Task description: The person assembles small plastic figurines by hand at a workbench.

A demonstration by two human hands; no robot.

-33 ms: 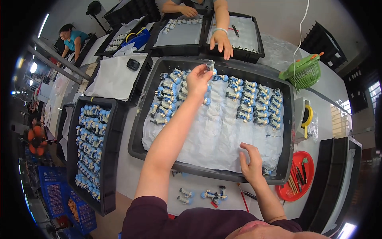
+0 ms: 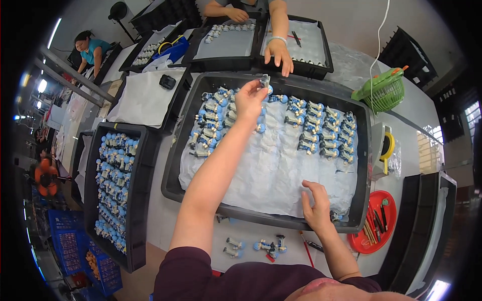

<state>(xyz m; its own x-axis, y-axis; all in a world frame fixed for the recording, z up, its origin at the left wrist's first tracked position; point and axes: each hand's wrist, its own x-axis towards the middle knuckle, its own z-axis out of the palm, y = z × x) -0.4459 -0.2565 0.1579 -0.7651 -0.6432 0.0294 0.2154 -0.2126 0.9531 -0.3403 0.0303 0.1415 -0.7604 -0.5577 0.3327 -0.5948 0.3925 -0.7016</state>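
Observation:
Pinched in the fingers of my left hand (image 2: 250,103) is a small figurine (image 2: 265,81), its grey and dark end pointing up over the far side of a large black tray (image 2: 273,212). My fingers hide part of it. Rows of blue-headed figurines (image 2: 312,125) lie on white paper (image 2: 266,170) in that tray. Over the tray's near right edge, my right hand (image 2: 318,208) is open, thumb and fingers apart, holding nothing. Several more figurines (image 2: 271,246) lie on the table between my arms.
A black bin of figurines (image 2: 131,226) stands at left. At right are a red dish (image 2: 354,240) of pens and sticks, a tape roll (image 2: 387,145) and a green fan (image 2: 384,90). Across the tray, a co-worker's hand (image 2: 279,54) hangs near the far rim.

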